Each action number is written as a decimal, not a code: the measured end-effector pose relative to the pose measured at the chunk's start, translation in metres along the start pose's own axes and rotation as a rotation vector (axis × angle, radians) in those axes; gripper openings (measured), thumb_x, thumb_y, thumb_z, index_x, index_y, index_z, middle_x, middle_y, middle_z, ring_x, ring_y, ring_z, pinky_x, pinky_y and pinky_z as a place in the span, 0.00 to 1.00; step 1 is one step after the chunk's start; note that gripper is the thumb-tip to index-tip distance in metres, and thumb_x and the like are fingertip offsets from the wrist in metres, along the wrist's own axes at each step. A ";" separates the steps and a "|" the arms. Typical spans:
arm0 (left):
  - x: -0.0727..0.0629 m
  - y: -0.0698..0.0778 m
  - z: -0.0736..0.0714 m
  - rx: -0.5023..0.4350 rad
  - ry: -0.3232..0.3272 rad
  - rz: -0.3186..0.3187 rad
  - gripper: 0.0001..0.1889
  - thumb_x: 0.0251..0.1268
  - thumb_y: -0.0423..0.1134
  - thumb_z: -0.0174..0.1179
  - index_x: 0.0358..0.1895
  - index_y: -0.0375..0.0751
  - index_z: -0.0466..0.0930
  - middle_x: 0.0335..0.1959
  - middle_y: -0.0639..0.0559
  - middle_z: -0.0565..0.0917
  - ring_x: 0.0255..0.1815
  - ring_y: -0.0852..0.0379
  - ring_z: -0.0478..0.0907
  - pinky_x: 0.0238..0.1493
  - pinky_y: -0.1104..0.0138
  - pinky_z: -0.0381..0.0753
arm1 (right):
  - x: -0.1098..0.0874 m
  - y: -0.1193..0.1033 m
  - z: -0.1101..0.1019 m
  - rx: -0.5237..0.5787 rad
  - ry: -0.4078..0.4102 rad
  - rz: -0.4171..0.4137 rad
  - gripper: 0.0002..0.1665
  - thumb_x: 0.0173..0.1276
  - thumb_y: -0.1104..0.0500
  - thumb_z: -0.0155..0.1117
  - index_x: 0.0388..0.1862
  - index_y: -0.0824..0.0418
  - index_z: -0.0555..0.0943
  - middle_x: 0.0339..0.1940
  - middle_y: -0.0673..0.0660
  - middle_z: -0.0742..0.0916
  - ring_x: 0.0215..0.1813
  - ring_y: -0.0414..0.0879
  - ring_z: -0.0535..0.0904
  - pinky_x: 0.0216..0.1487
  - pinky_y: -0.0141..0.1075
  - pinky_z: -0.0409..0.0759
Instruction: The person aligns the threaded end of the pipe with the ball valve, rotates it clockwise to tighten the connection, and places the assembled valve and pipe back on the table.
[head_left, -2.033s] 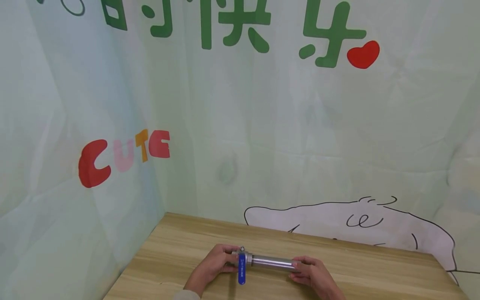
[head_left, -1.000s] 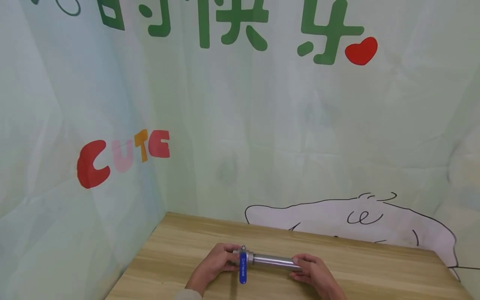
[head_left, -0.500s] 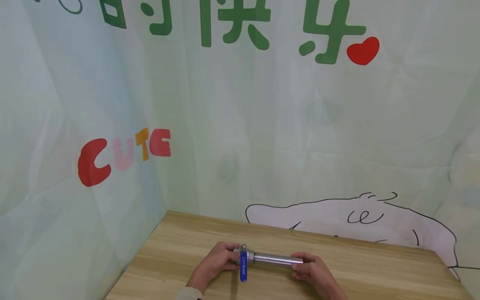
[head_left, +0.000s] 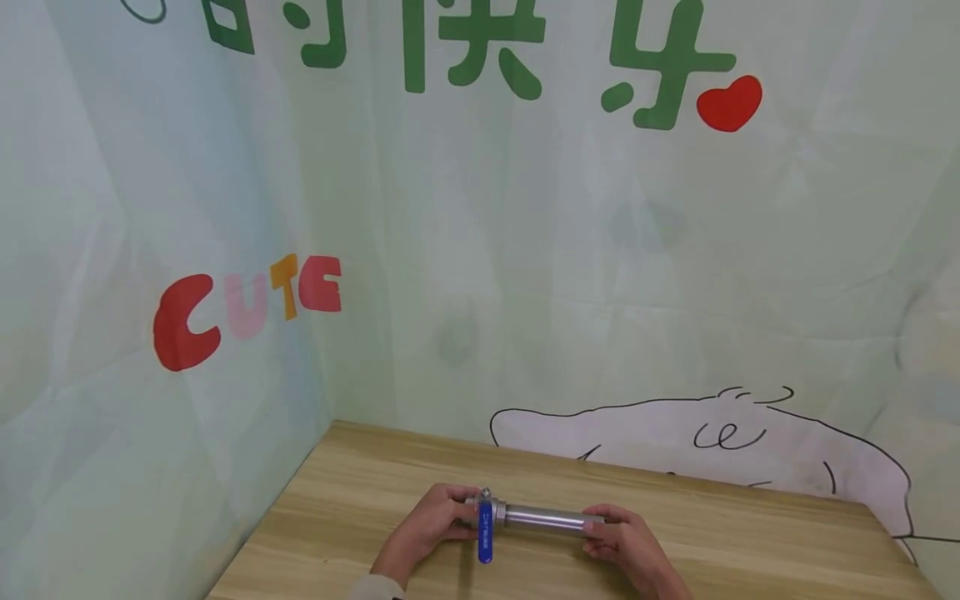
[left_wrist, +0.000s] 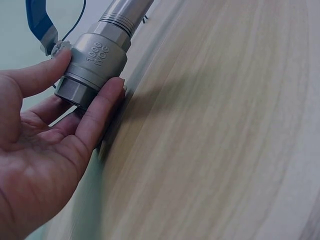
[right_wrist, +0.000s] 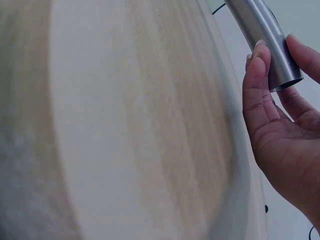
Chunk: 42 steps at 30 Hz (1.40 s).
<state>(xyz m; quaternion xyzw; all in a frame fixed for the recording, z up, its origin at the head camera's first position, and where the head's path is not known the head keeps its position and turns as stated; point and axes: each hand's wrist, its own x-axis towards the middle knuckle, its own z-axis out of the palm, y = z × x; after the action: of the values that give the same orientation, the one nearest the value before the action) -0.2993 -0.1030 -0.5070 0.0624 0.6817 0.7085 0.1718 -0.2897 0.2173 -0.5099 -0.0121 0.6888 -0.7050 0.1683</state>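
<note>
A steel ball valve (left_wrist: 95,59) with a blue lever handle (head_left: 486,533) is joined to a steel pipe (head_left: 551,518). Some pipe threads (left_wrist: 119,21) show at the joint in the left wrist view. My left hand (head_left: 431,525) holds the valve body, thumb on one side and fingers on the other. At the pipe's free end, my right hand (head_left: 626,542) grips the tube between thumb and fingers. The right wrist view shows the hollow end of the pipe (right_wrist: 265,42). Valve and pipe are held level above the table, the lever pointing toward me.
The wood-grain table (head_left: 390,462) lies beneath both hands. A pale printed cloth (head_left: 600,250) stands behind it and along the left side, with green characters, a red heart (head_left: 729,104) and coloured letters.
The right fingers have shifted their grip around the pipe's end; the end showed more at half a second ago. The left hand and the valve stay nearly in place.
</note>
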 end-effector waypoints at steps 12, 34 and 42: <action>0.002 -0.001 0.002 -0.028 0.001 -0.006 0.22 0.60 0.27 0.57 0.59 0.24 0.74 0.49 0.41 0.83 0.44 0.50 0.82 0.49 0.54 0.85 | -0.001 0.000 -0.002 -0.034 0.019 0.032 0.32 0.69 0.53 0.62 0.57 0.80 0.70 0.42 0.61 0.84 0.36 0.45 0.82 0.43 0.37 0.84; 0.002 -0.003 0.003 -0.027 0.003 -0.016 0.22 0.59 0.27 0.58 0.58 0.26 0.75 0.50 0.40 0.82 0.45 0.50 0.82 0.49 0.54 0.85 | 0.001 0.000 -0.003 -0.017 -0.014 0.020 0.25 0.65 0.65 0.58 0.56 0.79 0.69 0.41 0.60 0.82 0.33 0.45 0.81 0.39 0.36 0.83; 0.006 0.001 0.000 -0.017 0.003 -0.016 0.22 0.59 0.28 0.58 0.59 0.26 0.75 0.52 0.40 0.82 0.46 0.50 0.82 0.50 0.55 0.84 | 0.005 -0.003 0.001 -0.034 0.005 0.035 0.23 0.69 0.61 0.54 0.54 0.80 0.71 0.36 0.58 0.84 0.31 0.44 0.80 0.38 0.35 0.81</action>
<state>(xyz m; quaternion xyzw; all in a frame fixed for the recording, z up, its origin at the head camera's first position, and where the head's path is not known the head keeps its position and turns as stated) -0.3046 -0.1007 -0.5072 0.0544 0.6764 0.7129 0.1769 -0.2947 0.2152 -0.5082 -0.0011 0.7014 -0.6900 0.1789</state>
